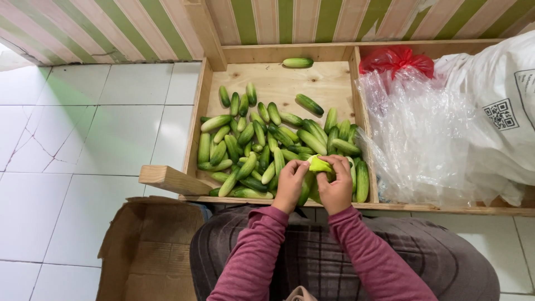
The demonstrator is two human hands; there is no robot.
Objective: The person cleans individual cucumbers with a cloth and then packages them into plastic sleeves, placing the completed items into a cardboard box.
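Our left hand (290, 184) and right hand (336, 187) meet over the near edge of the wooden crate (203, 89), fingers curled and pinched on a thin pale-green plastic bag (319, 164) that sits between them; both hands grip its rim, and the bag seems to hold a cucumber or two, though our knuckles hide most of it. Just beyond and to the left of the hands lies the heap of small cucumbers (262, 147), with a few strays farther off and a lone cucumber (297, 62) resting on the crate's far wall. To handle the bag well, we judge it best to keep both pinches on the rim so the mouth holds its shape, and to work low over the heap so anything that slips lands among the cucumbers. To the right of our right hand a wooden divider (359, 111) stands close, and past it clear plastic sheeting (418, 139), a red bag (397, 60) and a white sack (496, 106) crowd that side. A loose wooden slat (173, 179) juts out left of our left hand, above an open cardboard box (147, 251); beyond lies white tiled floor (83, 139).
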